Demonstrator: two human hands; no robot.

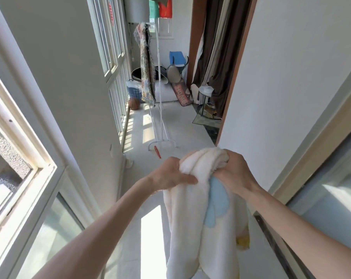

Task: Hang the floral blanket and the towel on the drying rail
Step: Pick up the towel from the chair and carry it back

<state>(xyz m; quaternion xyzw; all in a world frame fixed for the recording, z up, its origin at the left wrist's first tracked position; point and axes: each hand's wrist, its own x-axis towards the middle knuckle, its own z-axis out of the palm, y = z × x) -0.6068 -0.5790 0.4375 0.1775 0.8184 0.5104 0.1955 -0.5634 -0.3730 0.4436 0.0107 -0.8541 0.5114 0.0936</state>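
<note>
We hold the white towel (192, 214) bunched at chest height, left hand (170, 174) and right hand (235, 174) each with fingers curled into its top edge so it hangs free, while the floral blanket (145, 65) already drapes the drying rail (159, 63) well ahead.

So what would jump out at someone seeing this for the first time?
First, the white towel with a pale blue patch, bunched and hanging in the foreground, gripped at its top by the left hand and the right hand. Next, down the sunlit balcony, the floral blanket draped over the white drying rail by the windows. A small red object lies on the floor near the rail's foot.
</note>
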